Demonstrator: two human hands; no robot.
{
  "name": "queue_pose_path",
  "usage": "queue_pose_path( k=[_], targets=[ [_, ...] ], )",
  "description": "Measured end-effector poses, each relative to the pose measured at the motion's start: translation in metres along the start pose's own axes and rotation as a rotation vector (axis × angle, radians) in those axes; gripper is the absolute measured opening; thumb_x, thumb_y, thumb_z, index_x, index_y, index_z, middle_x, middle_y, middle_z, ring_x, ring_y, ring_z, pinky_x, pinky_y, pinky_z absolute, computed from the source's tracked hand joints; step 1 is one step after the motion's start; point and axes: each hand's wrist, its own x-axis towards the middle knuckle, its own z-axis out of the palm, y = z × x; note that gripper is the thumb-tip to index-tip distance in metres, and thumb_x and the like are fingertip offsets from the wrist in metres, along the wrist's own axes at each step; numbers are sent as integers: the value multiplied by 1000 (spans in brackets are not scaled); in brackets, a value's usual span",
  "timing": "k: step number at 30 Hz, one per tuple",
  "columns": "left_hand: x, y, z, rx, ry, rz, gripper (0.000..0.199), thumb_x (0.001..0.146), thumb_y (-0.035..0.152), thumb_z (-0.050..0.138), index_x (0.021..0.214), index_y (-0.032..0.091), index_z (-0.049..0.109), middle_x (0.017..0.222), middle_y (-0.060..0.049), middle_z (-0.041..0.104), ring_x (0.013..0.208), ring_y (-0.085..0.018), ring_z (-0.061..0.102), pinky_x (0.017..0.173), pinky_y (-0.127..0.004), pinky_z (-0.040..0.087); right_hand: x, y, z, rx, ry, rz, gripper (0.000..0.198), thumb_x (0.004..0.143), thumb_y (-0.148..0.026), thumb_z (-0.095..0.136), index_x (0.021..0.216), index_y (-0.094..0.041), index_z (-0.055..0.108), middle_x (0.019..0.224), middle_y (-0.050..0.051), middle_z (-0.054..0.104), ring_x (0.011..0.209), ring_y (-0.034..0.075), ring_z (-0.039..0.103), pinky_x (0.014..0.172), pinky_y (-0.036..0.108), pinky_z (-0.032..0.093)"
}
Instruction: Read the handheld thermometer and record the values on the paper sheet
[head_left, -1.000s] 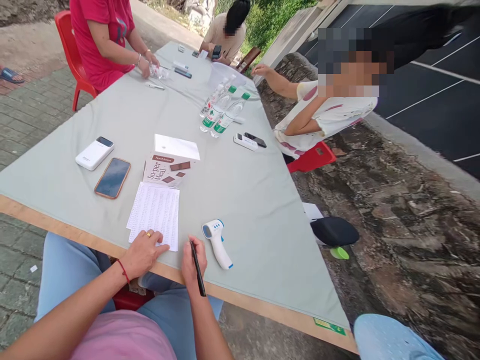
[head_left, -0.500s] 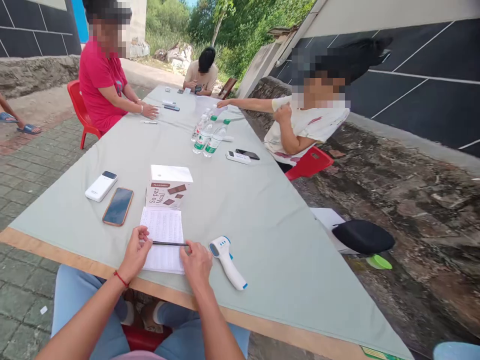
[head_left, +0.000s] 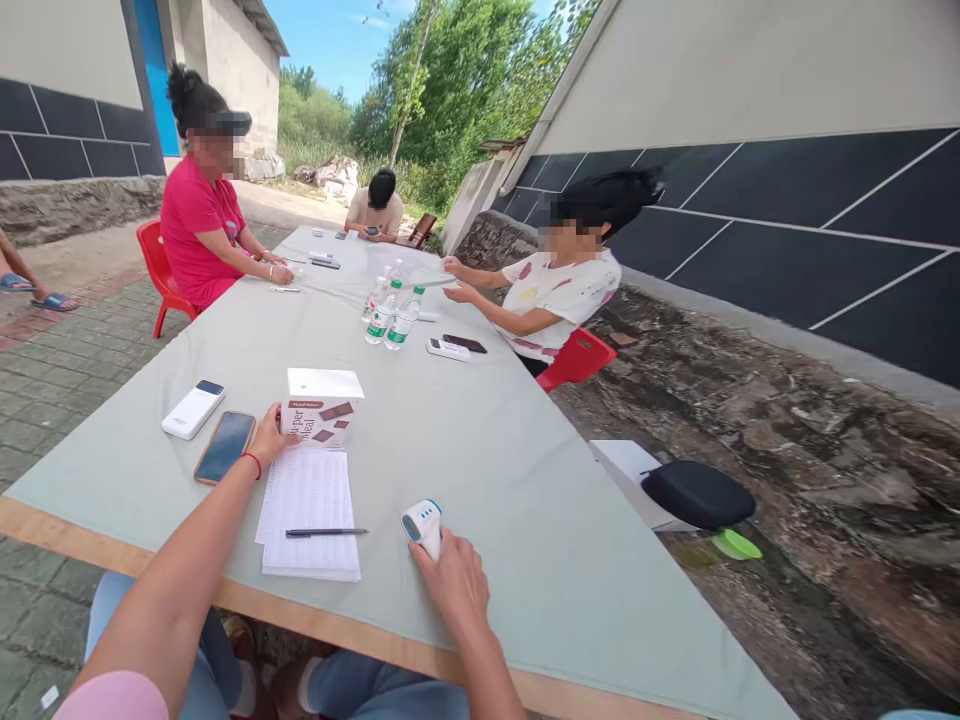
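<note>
My left hand grips the lower left edge of a white and brown meal box, its thumb on the printed front. My right hand is closed around the handle of a white infrared thermometer, which lies on the table with its head pointing away from me. Between my arms are sheets of printed paper, slightly fanned, with a black pen lying across them. A phone with an orange-brown edge rests just left of my left hand.
A white power bank lies on the cloth-covered table at left. Several water bottles stand farther back, near another power bank and a dark phone. Several people sit around the table. A black case is beyond the right edge.
Both my hands have let go of the pen, which lies on the paper. The left moved forward to the box, the right onto the thermometer. The person at right drew back an outstretched arm.
</note>
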Motion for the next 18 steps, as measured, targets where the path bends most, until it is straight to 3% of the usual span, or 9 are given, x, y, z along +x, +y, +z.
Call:
queue_pose_path(
  k=[2, 6, 9, 12, 15, 18],
  targets=[
    [-3, 5, 0, -7, 6, 9, 74, 52, 20, 84, 119, 19, 52, 119, -11, 62, 114, -28, 57, 100, -44, 42, 1, 0, -6, -32, -61, 0, 49, 90, -42, 47, 130, -13, 51, 120, 17, 56, 113, 30, 54, 85, 37, 44],
    [-24, 21, -7, -5, 72, 40, 75, 57, 29, 83, 124, 21, 50, 127, -11, 58, 123, -28, 50, 102, -43, 40, 6, 9, -10, -23, -109, -48, 43, 86, -33, 51, 125, -14, 54, 117, 16, 58, 109, 28, 58, 82, 33, 44],
    [-54, 30, -11, -149, -32, 12, 67, 66, 40, 79, 123, 19, 51, 126, -12, 61, 119, -29, 55, 97, -42, 45, 8, 18, -9, 102, -101, -50, 38, 80, -27, 52, 115, -14, 59, 108, 15, 63, 99, 27, 62, 77, 33, 44],
    [-87, 27, -10, -258, -64, -89, 59, 72, 46, 73, 120, 18, 54, 125, -13, 63, 115, -29, 59, 96, -43, 47, 0, 7, -12, 481, -19, -26, 37, 74, -33, 53, 107, -17, 60, 101, 12, 66, 91, 27, 63, 74, 33, 45],
    [-108, 13, -7, -174, -25, -70, 60, 76, 48, 69, 125, 18, 53, 129, -13, 61, 120, -30, 55, 100, -44, 44, -21, -25, -22, 988, 69, -54, 39, 69, -45, 58, 99, -20, 59, 89, 7, 67, 80, 24, 61, 70, 32, 46],
    [-116, -1, -3, -21, 24, 31, 59, 80, 49, 64, 129, 18, 52, 132, -13, 58, 124, -30, 51, 105, -45, 38, -45, -67, -33, 1281, -89, -219, 29, 73, -48, 58, 81, -20, 58, 65, 0, 58, 62, 18, 53, 62, 29, 42]
  ],
)
